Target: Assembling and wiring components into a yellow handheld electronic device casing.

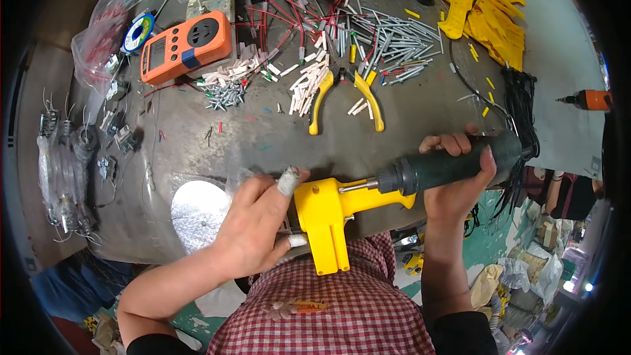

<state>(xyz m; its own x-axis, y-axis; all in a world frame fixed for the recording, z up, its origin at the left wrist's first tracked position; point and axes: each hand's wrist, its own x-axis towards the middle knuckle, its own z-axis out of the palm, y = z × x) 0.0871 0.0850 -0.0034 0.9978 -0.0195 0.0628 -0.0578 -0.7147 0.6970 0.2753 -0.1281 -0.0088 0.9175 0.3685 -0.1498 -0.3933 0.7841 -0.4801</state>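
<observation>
My left hand [253, 223], with white wraps on a finger and the thumb, grips the left side of a yellow plastic housing [325, 213] at the table's near edge. My right hand [453, 197] is wrapped round a dark electric screwdriver [437, 169], held level. Its metal bit points left along the top of the housing; whether the tip sits on a screw cannot be made out. Beyond them, pliers with yellow handles [317, 108] lie spread on the table. A round silvery sheet [199, 215] is left of my left hand.
Long screws [407, 43], pale strips [309, 85] and small screws [225, 94] lie in heaps farther back. An orange meter [172, 56] stands back left. Yellow plastic parts [499, 23] are piled back right, above black cable ties [524, 108]. Wired metal parts [69, 171] lie far left.
</observation>
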